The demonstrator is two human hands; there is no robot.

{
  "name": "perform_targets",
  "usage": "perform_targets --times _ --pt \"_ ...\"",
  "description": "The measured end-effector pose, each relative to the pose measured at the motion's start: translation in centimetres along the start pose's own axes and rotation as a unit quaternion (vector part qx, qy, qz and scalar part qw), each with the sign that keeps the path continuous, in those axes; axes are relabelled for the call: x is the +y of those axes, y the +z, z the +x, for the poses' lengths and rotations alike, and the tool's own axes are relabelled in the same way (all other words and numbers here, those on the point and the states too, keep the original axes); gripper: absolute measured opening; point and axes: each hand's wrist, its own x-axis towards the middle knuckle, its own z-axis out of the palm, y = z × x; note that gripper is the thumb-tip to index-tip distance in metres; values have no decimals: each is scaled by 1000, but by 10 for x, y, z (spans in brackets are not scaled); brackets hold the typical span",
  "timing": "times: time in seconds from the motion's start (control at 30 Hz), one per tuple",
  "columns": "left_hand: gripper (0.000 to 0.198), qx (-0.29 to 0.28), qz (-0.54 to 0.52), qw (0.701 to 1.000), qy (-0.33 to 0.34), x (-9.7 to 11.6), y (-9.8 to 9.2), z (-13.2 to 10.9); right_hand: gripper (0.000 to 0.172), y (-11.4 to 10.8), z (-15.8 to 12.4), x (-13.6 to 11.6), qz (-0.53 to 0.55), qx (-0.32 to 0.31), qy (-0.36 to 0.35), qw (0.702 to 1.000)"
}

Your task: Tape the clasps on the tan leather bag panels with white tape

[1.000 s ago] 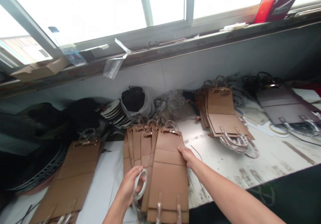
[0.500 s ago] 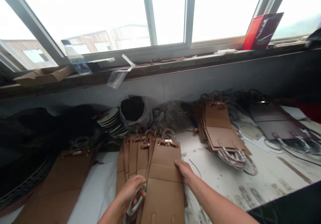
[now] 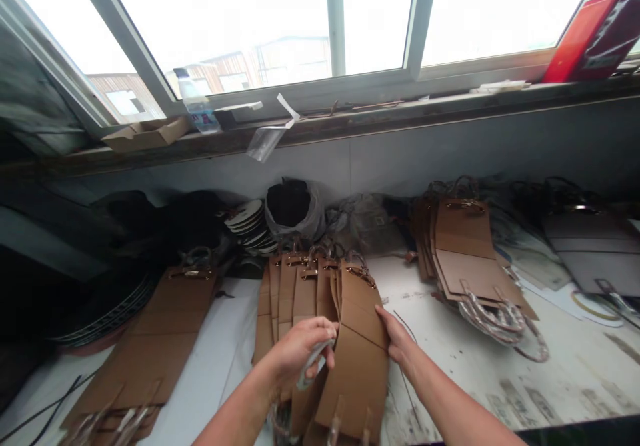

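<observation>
Head view: left hand [image 3: 300, 347] curls round a tape roll [image 3: 305, 377], right hand [image 3: 399, 337] pinches a brown panel [image 3: 356, 366]; bottle label [image 3: 204, 120] unreadable.

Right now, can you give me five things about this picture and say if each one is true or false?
1. The left hand holds a pale ring. True.
2. The right hand touches nothing. False: it grips the right edge of a brown bag piece.
3. The plastic bottle is on the windowsill. True.
4. The red box is at the left end of the windowsill. False: it is at the right.
5. Black material sits in a see-through bag. True.
</observation>
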Motion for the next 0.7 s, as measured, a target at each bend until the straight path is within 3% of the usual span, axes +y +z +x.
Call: perform_targets --times 0.23,0.33,0.43,0.57,0.7 --pt "20 -47 -17 999 -5 13 22 -4 48 -1 -28 -23 73 -98 109 986" --pt "21 -48 8 999 6 13 28 -4 43 -4 -35 -30 73 -118 107 984" --pt "22 -55 -4 998 22 12 24 -6 41 -9 -46 -46 57 -96 69 991" --pt "28 -53 -77 995 43 9 2 -12 32 -14 -68 -96 20 -42 -43 998" --pt "34 35 -98 993 53 -10 -15 -4 37 -10 -78 -185 -71 4 -143 987"
